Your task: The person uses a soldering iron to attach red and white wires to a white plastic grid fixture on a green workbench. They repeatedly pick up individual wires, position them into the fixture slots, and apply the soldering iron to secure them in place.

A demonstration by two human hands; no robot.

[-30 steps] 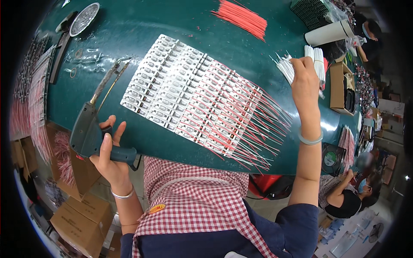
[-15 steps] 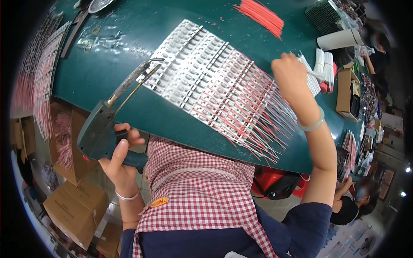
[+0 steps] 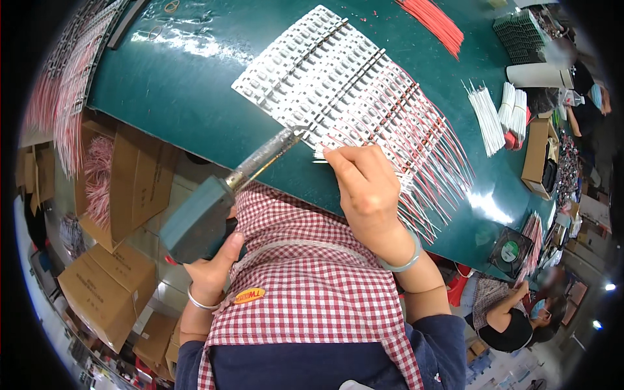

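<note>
My left hand (image 3: 213,272) is closed round the handle of a dark green soldering gun (image 3: 200,218). The gun's tip reaches the near edge of a panel of small white circuit boards (image 3: 286,62) on the table. Just right of the tip, my right hand (image 3: 369,195) pinches some short white wires (image 3: 318,156), their ends poking out past the fingertips. Red wires (image 3: 447,133) and white wires fan out from the right half of the panel. Rows of dark strips cross the boards. My right palm hides part of the panel's near edge.
Loose red wires (image 3: 437,25) lie at the far side of the green table (image 3: 156,104). White wire bundles (image 3: 486,120) lie at the right, near a cardboard box (image 3: 538,156). A small fan (image 3: 510,250) stands near the right edge. Wired panels (image 3: 71,97) hang at the left.
My right hand has come from the white wires at the right to the panel's near edge, with white wires in its fingers. The soldering gun has moved right and nearer, beside them.
</note>
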